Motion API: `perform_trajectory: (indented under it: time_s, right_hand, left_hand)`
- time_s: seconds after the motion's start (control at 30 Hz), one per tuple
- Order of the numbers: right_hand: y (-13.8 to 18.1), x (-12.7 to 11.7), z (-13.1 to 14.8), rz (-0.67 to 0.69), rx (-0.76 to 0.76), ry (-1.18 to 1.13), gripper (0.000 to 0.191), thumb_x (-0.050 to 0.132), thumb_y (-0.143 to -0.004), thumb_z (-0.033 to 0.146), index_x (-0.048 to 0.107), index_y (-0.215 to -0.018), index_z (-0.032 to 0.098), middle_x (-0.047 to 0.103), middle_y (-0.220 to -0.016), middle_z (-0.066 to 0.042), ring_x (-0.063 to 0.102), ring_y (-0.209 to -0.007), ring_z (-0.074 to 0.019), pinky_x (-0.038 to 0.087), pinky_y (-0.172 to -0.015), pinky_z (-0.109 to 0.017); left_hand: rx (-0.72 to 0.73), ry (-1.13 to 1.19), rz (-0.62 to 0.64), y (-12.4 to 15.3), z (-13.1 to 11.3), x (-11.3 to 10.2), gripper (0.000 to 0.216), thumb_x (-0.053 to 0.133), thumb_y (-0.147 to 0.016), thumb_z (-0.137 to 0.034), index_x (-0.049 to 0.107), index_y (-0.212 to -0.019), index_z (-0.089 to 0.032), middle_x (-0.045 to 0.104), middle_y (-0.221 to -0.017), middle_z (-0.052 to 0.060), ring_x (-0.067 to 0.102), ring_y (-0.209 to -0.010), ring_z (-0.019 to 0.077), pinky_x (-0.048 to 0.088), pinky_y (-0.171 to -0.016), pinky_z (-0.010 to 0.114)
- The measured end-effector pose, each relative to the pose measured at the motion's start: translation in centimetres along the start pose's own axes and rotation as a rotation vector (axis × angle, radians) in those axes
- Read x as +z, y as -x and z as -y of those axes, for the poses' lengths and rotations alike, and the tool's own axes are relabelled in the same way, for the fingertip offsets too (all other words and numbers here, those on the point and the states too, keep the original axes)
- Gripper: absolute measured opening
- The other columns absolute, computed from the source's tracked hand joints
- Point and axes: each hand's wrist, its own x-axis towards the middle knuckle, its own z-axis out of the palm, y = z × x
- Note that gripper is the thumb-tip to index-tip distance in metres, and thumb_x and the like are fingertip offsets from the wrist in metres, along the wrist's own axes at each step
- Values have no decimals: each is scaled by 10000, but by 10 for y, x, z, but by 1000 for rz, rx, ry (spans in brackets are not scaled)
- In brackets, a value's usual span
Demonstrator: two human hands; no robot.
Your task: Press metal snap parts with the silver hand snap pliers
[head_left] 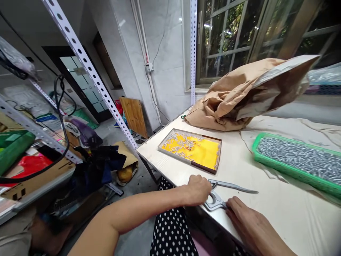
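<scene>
At the near edge of the table, a grey spring-loaded plier-like tool (231,186) lies between my hands, its long handle pointing right. My left hand (199,190) is closed around its left end, hiding that part. A coil spring and a ring-shaped opening show beside my knuckles. My right hand (246,218) pinches the end of the tool's lower arm, fingers curled and partly hidden. Beyond my left hand sits a shallow tray (189,164) with a yellow bottom, holding many small silvery pieces, mostly towards its left side.
On the right, a green basket (279,165) is filled with grey metal pieces. A large crumpled brown paper bag (210,113) stands at the back by the window. A perforated metal post (93,74) slants down at the left. Someone's bare foot (50,231) shows at lower left.
</scene>
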Motion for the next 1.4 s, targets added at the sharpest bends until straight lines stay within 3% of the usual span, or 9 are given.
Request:
perform_trajectory:
  time_s: [0.1, 0.27, 0.53, 0.63, 0.77, 0.9, 1.13, 1.23, 1.4]
  right_hand:
    - [3, 2, -3, -29, -72, 58, 131, 383, -917, 197, 444, -822, 262, 559, -731, 0, 592, -530, -175, 363, -462, -289]
    - [11, 5, -9, -68, -53, 129, 127, 386, -940, 197, 436, -843, 262, 548, -749, 9, 589, -525, -171, 345, -450, -289]
    - [12, -9, -3, -34, 4, 34, 155, 335, -990, 221, 418, -862, 247, 533, -798, 4, 585, -609, -156, 388, -539, -279]
    - [10, -12, 0, -56, -1, 29, 147, 341, -980, 195, 420, -864, 238, 545, -826, -7, 584, -628, -154, 390, -551, -275]
    - [10, -14, 1, -65, -5, 71, 147, 345, -974, 176, 429, -866, 232, 551, -833, -12, 591, -638, -154, 389, -550, -270]
    - [11, -14, 2, -75, 4, 102, 152, 357, -970, 159, 442, -863, 227, 558, -835, -15, 599, -640, -157, 378, -531, -266]
    - [10, -10, 1, -101, -6, 145, 169, 366, -944, 116, 456, -852, 226, 557, -813, -14, 598, -617, -160, 351, -496, -268]
    - [9, -6, 0, -96, -6, 194, 171, 355, -950, 122, 463, -865, 224, 556, -802, -14, 598, -600, -166, 330, -472, -276]
    - [7, -2, 0, -80, -4, 244, 117, 398, -962, 180, 451, -869, 226, 561, -815, -13, 596, -585, -170, 282, -446, -281]
  left_hand:
    - [182, -138, -44, 0, -8, 1, 195, 635, -740, -83, 712, -920, -89, 692, -987, 190, 637, -990, 305, 532, -803, 387]
    - [-128, 268, 250, -5, 10, -9, 186, 608, -803, -227, 731, -882, -112, 724, -797, 103, 670, -688, 207, 502, -588, 248]
    - [-83, 242, -92, 2, 38, -8, 159, 598, -817, -199, 746, -825, -140, 728, -838, 98, 664, -764, 212, 467, -671, 256]
    - [20, 350, -345, -27, 21, -46, 186, 592, -864, -219, 738, -784, -137, 714, -751, 64, 637, -692, 171, 428, -633, 233]
    - [222, 371, -731, -67, -10, -131, 305, 523, -954, -275, 728, -798, -113, 699, -768, 54, 608, -689, 134, 419, -661, 224]
    - [256, 273, -837, -82, -5, -174, 253, 524, -956, -268, 733, -930, -128, 705, -857, 51, 620, -780, 136, 431, -741, 227]
    - [-327, -68, -249, -86, 79, -87, 224, 538, -881, -222, 736, -902, -119, 717, -876, 135, 665, -877, 226, 445, -723, 253]
    - [-373, -63, -175, -87, 96, -56, 174, 599, -823, -190, 735, -896, -109, 717, -890, 152, 671, -884, 243, 466, -727, 260]
    - [-363, -44, -148, -87, 101, -39, 194, 551, -834, -122, 723, -918, -93, 705, -950, 170, 659, -961, 261, 483, -797, 290]
